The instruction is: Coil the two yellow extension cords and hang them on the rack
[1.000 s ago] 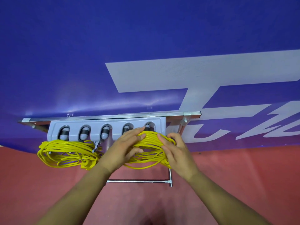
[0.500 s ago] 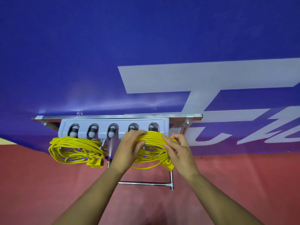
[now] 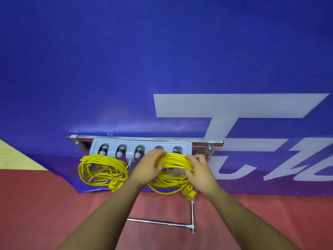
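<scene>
The left hand (image 3: 150, 166) is curled round the top left part of a yellow cord coil (image 3: 171, 159). Its fingers wrap over the bunch of loops and squeeze them. The right hand (image 3: 200, 170) is curled round the right side of the same coil, with its fingers bent over the loops. Both hands hold on tight, one on each side.

The top of this coil sits right under the two holders at the right end of the grey rack (image 3: 149, 143). The hands hide the spot, so I cannot tell if the coil is hooked on. The lower loops hang down between the two wrists. A fat yellow plug (image 3: 189, 193) dangles at the bottom right of the coil, just under the right hand.

The other yellow cord coil (image 3: 102, 168) hangs from the left end of the rack, near the left hand but not touching it. No hand is on it. Its own plug (image 3: 113, 185) hangs at the bottom.

The rack has five round holders in a row. It sits under a shiny metal bar (image 3: 144, 138).

Behind it all is a big blue banner (image 3: 126, 69) with pale letters. Below is a red floor (image 3: 36, 213). Thin metal pipes (image 3: 158, 222) lie low on the red floor, between the two arms.
</scene>
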A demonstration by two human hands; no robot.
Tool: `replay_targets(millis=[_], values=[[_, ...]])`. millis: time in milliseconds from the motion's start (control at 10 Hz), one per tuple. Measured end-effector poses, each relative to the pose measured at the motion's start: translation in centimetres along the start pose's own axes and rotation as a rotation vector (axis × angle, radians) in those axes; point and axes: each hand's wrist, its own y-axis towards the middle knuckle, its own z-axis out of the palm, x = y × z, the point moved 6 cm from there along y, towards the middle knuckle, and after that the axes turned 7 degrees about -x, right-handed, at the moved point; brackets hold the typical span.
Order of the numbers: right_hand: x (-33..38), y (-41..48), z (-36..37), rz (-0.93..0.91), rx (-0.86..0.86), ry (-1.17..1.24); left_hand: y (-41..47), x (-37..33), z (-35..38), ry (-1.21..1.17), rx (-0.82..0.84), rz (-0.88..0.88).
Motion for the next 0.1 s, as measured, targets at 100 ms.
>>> replay_targets(millis=[100], values=[[1.09,-0.59,-1.03,0.032,0.103,-0.082,-0.43,-0.77,-3.23,-0.016,-0.068,-0.049]])
